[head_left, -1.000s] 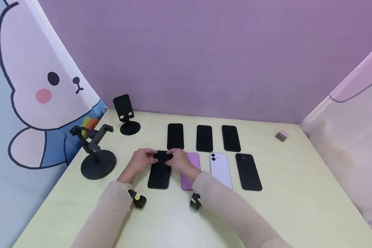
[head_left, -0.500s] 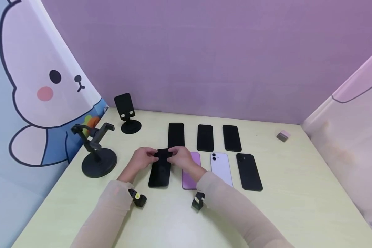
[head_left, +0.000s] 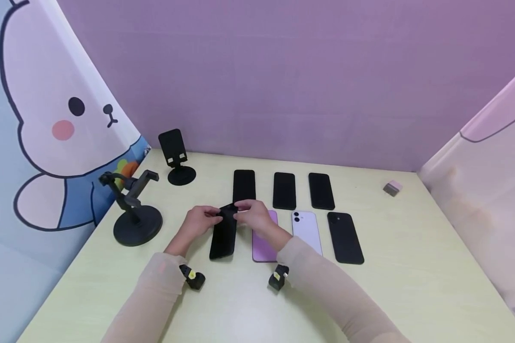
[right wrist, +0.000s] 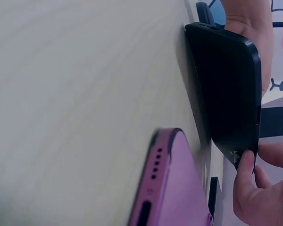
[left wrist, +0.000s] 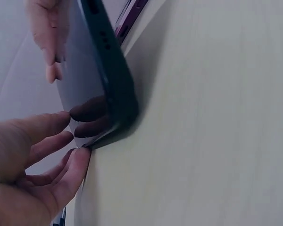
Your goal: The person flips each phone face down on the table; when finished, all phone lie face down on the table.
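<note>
A black phone [head_left: 224, 233] is tilted up on its side near the middle of the table, screen towards the left. My right hand [head_left: 257, 219] pinches its upper right corner; in the right wrist view the thumb and fingers [right wrist: 245, 169] meet at that corner. At the opposite edge, my left hand [head_left: 199, 221] pinches the phone between its fingertips. The fingers [left wrist: 47, 125] and their reflection on the glossy screen show in the left wrist view. Just right of it lies a pink phone [head_left: 263, 245], partly covered by the right forearm.
A white phone [head_left: 306, 233] and another black phone [head_left: 345, 238] lie to the right. Three dark phones [head_left: 284, 190] form a row behind. Two black phone stands [head_left: 137, 226] are at the left, and a small grey and pink block [head_left: 392, 188] is at the back right.
The black phone went from lying nearly flat to tilted, its right side raised and lower end shifted slightly right. My right hand moved a little up and to the right.
</note>
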### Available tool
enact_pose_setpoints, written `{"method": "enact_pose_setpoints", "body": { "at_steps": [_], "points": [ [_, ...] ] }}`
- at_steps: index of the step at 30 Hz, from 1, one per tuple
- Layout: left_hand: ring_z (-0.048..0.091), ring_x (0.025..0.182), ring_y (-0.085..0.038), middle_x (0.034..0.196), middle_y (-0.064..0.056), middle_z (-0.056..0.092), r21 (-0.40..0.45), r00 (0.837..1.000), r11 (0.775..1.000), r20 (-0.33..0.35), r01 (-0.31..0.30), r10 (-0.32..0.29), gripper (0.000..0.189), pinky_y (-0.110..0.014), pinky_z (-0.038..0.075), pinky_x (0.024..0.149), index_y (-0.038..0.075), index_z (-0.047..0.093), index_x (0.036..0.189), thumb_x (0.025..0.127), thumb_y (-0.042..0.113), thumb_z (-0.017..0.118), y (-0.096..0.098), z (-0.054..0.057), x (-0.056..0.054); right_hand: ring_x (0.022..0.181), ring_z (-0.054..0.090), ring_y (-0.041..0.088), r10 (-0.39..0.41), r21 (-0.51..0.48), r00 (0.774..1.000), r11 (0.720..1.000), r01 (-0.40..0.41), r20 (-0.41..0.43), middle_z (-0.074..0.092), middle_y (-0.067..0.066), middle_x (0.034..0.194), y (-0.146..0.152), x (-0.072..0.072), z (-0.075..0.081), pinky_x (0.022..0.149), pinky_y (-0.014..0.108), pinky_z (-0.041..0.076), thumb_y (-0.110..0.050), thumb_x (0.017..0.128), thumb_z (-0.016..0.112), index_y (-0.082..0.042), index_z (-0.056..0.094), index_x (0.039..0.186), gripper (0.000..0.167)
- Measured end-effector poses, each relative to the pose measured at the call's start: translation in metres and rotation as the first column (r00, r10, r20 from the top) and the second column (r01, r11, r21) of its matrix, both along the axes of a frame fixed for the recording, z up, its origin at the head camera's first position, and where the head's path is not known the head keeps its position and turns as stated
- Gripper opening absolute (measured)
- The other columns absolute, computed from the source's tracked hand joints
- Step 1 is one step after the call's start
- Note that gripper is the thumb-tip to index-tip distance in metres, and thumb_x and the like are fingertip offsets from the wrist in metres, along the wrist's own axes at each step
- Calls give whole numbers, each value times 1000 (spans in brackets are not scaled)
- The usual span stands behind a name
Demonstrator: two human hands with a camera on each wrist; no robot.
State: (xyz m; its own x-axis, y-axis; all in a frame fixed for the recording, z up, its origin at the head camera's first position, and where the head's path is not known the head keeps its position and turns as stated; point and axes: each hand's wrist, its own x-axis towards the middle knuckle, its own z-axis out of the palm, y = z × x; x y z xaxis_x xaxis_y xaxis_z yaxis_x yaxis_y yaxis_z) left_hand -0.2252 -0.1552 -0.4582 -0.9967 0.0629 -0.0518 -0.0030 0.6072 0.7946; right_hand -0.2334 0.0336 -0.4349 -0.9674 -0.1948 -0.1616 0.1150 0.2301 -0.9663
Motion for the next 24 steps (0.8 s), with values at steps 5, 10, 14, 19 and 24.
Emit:
{"method": "enact_pose_setpoints", "body": {
  "at_steps": [5,10,14,19,24],
  "points": [
    [68,91,-28,102,-19,70,66,999,998,-34,19,-16,28,-35,54,72,-5,69,112,89,12,70,3,0,1,83,63,19,-11,-83,1000,996,11,3,63,18,106,0,1,3,72,28,55,9,82,68,9,64,118,36],
    [69,87,-26,107,-18,69,133,999,991,-26,26,-23,29,-32,55,69,-3,69,114,90,13,69,7,0,2,82,65,18,-21,-133,1000,991,22,9,64,19,105,-2,1,5,74,27,55,11,83,64,10,64,118,34],
    [68,91,-27,113,-19,67,253,1000,967,-14,25,-22,29,-33,57,70,-4,67,119,92,9,67,10,1,4,87,66,20,-23,-187,1000,982,23,6,65,20,105,-3,0,5,77,29,55,13,85,62,11,63,118,34],
    [67,95,-26,118,-22,63,486,999,874,27,10,-26,32,-39,56,76,-8,61,125,95,3,62,15,2,4,89,67,23,-15,-250,1000,968,14,-3,65,22,107,-6,1,7,79,31,55,16,85,60,13,61,119,34],
    [67,89,-19,117,-21,64,614,997,787,74,-64,23,33,-42,55,79,-8,59,127,96,3,60,20,3,6,89,66,24,4,-281,1000,960,-9,-20,63,23,108,-8,1,6,79,33,55,17,85,59,15,58,120,36]
  ]
}}
